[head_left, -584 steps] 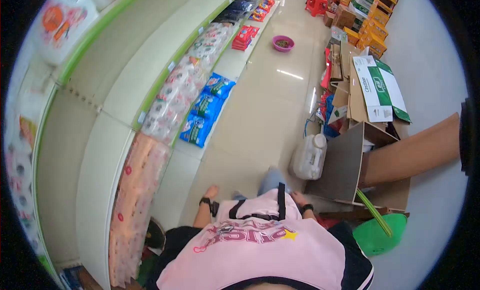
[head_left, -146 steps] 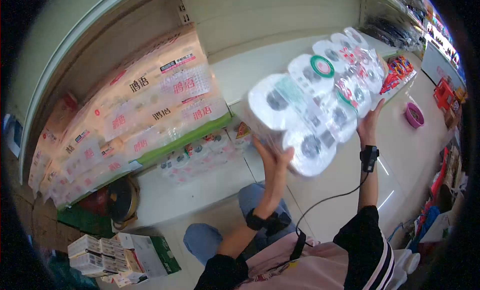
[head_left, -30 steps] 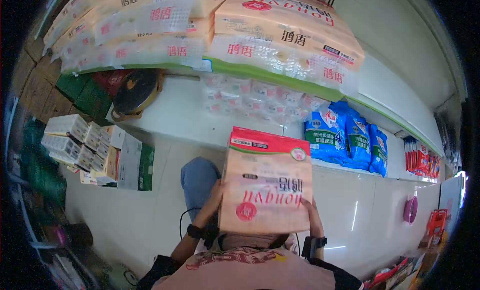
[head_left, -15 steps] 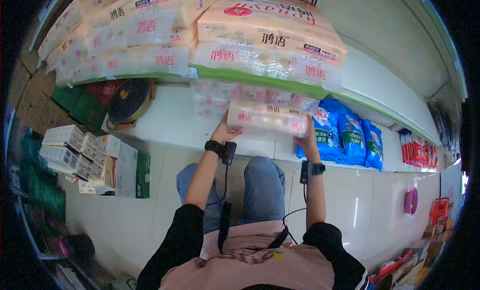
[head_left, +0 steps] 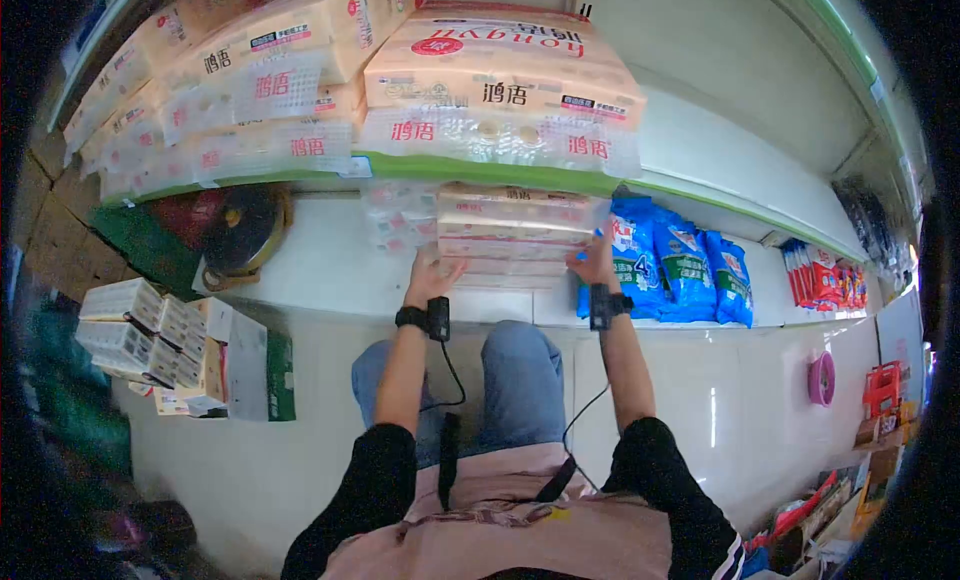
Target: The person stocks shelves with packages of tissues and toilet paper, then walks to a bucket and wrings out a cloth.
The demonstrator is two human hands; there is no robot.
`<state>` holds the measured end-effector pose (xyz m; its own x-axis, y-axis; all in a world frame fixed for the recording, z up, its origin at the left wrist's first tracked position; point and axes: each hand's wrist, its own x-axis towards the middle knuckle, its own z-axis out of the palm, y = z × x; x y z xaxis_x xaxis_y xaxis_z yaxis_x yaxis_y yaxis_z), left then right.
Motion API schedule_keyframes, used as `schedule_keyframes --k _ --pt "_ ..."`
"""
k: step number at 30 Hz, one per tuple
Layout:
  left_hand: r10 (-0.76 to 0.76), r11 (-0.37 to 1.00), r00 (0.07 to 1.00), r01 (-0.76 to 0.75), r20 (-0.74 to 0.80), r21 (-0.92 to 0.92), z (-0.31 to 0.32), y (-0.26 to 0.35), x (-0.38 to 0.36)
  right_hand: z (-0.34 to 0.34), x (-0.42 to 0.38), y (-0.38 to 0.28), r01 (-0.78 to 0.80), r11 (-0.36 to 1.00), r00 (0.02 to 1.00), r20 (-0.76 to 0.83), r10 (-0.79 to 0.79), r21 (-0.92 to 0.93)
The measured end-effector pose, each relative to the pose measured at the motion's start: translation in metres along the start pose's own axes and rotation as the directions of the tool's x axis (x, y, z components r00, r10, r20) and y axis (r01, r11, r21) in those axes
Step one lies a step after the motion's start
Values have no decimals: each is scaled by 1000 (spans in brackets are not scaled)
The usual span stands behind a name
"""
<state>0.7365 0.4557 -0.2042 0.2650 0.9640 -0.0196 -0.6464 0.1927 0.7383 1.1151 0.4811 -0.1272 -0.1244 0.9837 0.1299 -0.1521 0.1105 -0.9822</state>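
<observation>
On the lower shelf, under the overhanging upper board, sits a peach-and-white bundle of tissue packs in clear wrap, its front showing several layers. My left hand is at its lower left corner, thumb toward the front and fingers along the side. At the right end, my right hand has its thumb by the front and its fingers against the side. Both hands steady the bundle between them. Behind my left hand, another clear-wrapped pack with pink print is partly hidden.
Larger tissue bundles fill the green-edged upper shelf. Blue bags stand right of my right hand. A round pan lies at left. Boxes are stacked on the floor; a pink basket is at right.
The tissue bundle has gone from being held in front of the shelf to sitting deeper under the upper board, with more of its layers showing. My hands now sit lower at its corners.
</observation>
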Motion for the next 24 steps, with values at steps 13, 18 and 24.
schedule_keyframes --k 13,18,24 --pt "444 280 896 -140 1 950 131 76 -75 61 -81 -65 23 921 982 -165 -94 -388" --pt "411 347 908 -67 -88 935 158 63 -31 61 -61 -64 129 924 925 -292 -243 -360" --pt "310 227 922 168 -234 959 158 71 -12 54 -42 -83 63 896 942 -269 -199 -440"
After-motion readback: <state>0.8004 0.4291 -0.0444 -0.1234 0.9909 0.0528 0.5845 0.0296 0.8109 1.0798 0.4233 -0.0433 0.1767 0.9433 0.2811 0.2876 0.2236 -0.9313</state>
